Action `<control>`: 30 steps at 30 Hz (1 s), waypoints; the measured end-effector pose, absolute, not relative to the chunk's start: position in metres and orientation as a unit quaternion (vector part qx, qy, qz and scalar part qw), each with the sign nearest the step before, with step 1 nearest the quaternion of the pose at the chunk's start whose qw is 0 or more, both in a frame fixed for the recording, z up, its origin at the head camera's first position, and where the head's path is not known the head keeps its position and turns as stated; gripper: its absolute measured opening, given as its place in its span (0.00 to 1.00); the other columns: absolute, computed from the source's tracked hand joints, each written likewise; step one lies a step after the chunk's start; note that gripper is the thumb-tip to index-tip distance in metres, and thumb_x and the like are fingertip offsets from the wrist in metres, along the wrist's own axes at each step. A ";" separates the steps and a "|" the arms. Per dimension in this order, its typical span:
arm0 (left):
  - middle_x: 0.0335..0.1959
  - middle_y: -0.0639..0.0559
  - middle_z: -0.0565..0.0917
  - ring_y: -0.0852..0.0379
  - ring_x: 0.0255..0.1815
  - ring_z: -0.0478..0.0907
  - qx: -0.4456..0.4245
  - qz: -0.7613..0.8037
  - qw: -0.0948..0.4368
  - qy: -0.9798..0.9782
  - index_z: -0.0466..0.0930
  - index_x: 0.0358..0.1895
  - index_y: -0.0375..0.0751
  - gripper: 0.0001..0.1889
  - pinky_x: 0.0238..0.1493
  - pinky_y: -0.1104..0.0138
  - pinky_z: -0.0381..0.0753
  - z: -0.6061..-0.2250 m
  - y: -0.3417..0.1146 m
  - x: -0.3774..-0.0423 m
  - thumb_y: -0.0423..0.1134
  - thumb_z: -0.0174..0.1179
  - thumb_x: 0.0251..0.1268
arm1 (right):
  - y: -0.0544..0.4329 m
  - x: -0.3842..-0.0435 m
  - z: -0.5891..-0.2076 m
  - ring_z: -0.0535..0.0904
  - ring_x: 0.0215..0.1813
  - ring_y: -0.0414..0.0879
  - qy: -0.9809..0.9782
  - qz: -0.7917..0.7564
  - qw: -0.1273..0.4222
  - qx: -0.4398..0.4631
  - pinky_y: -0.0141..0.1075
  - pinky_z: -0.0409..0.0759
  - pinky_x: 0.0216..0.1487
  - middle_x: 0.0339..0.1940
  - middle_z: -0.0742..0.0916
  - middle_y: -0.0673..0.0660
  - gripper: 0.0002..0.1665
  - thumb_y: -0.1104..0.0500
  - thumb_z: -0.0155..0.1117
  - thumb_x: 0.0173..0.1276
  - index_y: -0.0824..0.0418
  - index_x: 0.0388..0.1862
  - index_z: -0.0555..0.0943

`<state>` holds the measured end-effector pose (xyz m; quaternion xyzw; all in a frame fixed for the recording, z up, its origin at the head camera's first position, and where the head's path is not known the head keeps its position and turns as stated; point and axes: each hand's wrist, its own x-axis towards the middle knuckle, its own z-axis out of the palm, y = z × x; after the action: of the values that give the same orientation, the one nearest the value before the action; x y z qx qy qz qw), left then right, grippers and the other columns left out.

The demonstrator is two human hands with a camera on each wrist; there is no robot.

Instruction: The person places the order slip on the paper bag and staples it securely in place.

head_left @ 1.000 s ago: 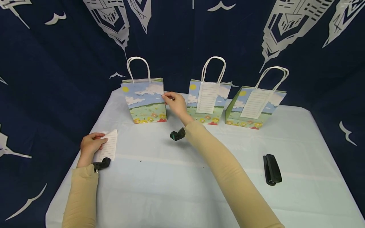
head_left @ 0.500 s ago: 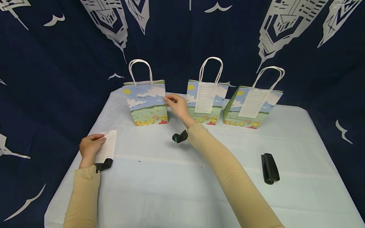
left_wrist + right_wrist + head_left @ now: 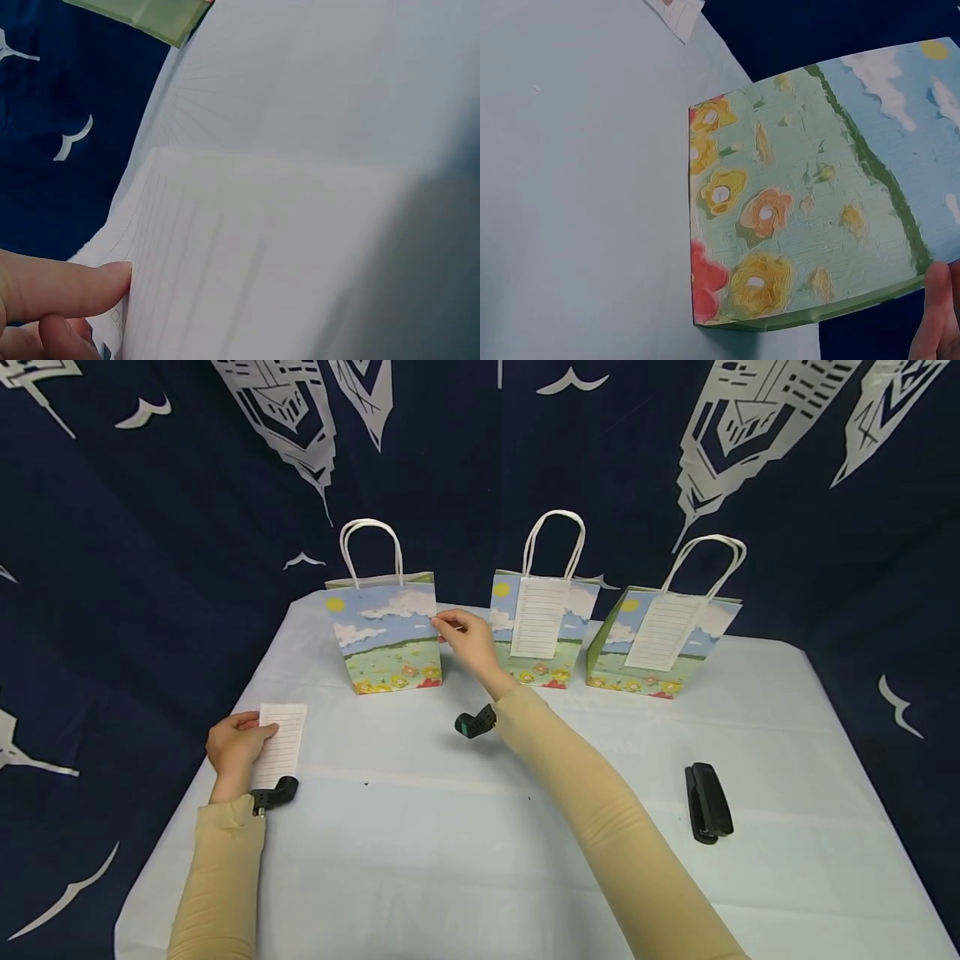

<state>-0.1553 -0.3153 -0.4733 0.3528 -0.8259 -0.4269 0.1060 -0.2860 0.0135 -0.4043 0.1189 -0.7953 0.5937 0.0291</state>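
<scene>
Three paper gift bags with white handles, painted with sky and flowers, stand along the back of the table. My right hand [image 3: 467, 635] pinches the right side edge of the left gift bag [image 3: 390, 635]; the right wrist view shows the thumb at that edge. At the left of the table my left hand [image 3: 234, 745] grips a lined paper slip [image 3: 282, 752] by its left edge, thumb on top. In the left wrist view the slip [image 3: 247, 217] looks like more than one layer at that edge. Some fingers of both hands are hidden.
Lined slips [image 3: 540, 618] hang on the front of the middle gift bag [image 3: 504, 647] and of the right gift bag [image 3: 693, 658]. A black stapler [image 3: 708, 803] lies at the right of the white table [image 3: 450, 860]. A dark patterned cloth hangs behind.
The left gift bag has shifted slightly right and nearer with my right hand. My left hand has slid a little left, and more of the slip's upper left corner shows. The view has shifted slightly.
</scene>
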 end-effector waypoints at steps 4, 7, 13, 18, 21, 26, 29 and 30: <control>0.26 0.57 0.76 0.63 0.26 0.68 0.344 -0.419 0.106 -0.834 0.81 0.49 0.32 0.20 0.28 0.69 0.65 -0.472 -0.315 -0.154 0.36 0.66 0.52 | 0.015 -0.285 -0.406 0.82 0.39 0.55 -0.793 0.598 0.022 0.116 0.34 0.78 0.39 0.39 0.85 0.58 0.15 0.55 0.62 0.68 0.63 0.47 0.83; 0.22 0.61 0.74 0.64 0.26 0.69 0.336 -0.445 0.090 -0.825 0.80 0.49 0.31 0.19 0.27 0.72 0.68 -0.471 -0.315 -0.153 0.39 0.64 0.57 | 0.018 -0.284 -0.407 0.83 0.39 0.54 -0.785 0.608 0.016 0.116 0.34 0.78 0.39 0.40 0.85 0.58 0.15 0.56 0.61 0.68 0.64 0.47 0.82; 0.19 0.63 0.74 0.68 0.17 0.72 0.301 -0.535 0.062 -0.787 0.76 0.50 0.28 0.20 0.18 0.76 0.74 -0.467 -0.313 -0.155 0.40 0.62 0.61 | 0.023 -0.282 -0.410 0.84 0.34 0.50 -0.767 0.629 0.030 0.124 0.32 0.79 0.36 0.38 0.85 0.60 0.14 0.58 0.62 0.68 0.67 0.46 0.82; 0.24 0.61 0.77 0.67 0.20 0.74 0.228 -0.562 0.072 -0.792 0.80 0.44 0.35 0.19 0.18 0.76 0.74 -0.476 -0.317 -0.164 0.47 0.66 0.57 | 0.029 -0.276 -0.409 0.84 0.33 0.53 -0.753 0.642 0.050 0.131 0.31 0.79 0.35 0.37 0.85 0.63 0.13 0.60 0.62 0.67 0.69 0.44 0.82; 0.27 0.60 0.77 0.67 0.22 0.75 0.201 -0.581 0.067 -0.785 0.80 0.42 0.40 0.18 0.21 0.76 0.76 -0.468 -0.309 -0.164 0.49 0.68 0.55 | 0.033 -0.272 -0.407 0.84 0.31 0.50 -0.751 0.646 0.052 0.126 0.32 0.80 0.36 0.36 0.84 0.61 0.13 0.59 0.62 0.67 0.68 0.44 0.82; 0.27 0.60 0.77 0.65 0.25 0.75 0.151 -0.599 0.057 -0.784 0.79 0.40 0.37 0.14 0.28 0.75 0.77 -0.425 -0.275 -0.151 0.44 0.66 0.58 | 0.043 -0.263 -0.402 0.84 0.31 0.49 -0.749 0.651 0.047 0.116 0.37 0.81 0.39 0.35 0.84 0.59 0.15 0.57 0.63 0.67 0.67 0.45 0.82; 0.26 0.62 0.78 0.65 0.27 0.74 0.112 -0.604 0.050 -0.787 0.80 0.37 0.42 0.09 0.29 0.75 0.78 -0.409 -0.260 -0.149 0.43 0.65 0.60 | 0.049 -0.252 -0.393 0.83 0.33 0.56 -0.741 0.660 0.044 0.120 0.40 0.81 0.40 0.35 0.84 0.63 0.14 0.60 0.62 0.67 0.70 0.45 0.81; 0.27 0.63 0.78 0.65 0.27 0.74 0.102 -0.606 0.048 -0.788 0.81 0.36 0.44 0.07 0.29 0.75 0.77 -0.405 -0.255 -0.149 0.42 0.65 0.60 | 0.052 -0.247 -0.389 0.83 0.34 0.59 -0.737 0.663 0.042 0.123 0.41 0.81 0.41 0.36 0.84 0.65 0.13 0.62 0.61 0.67 0.72 0.44 0.81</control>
<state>-0.1490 -0.2552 -0.4055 0.1015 -0.7877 -0.6057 0.0476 -0.2472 0.0515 -0.3893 0.1232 -0.7370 0.6633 0.0423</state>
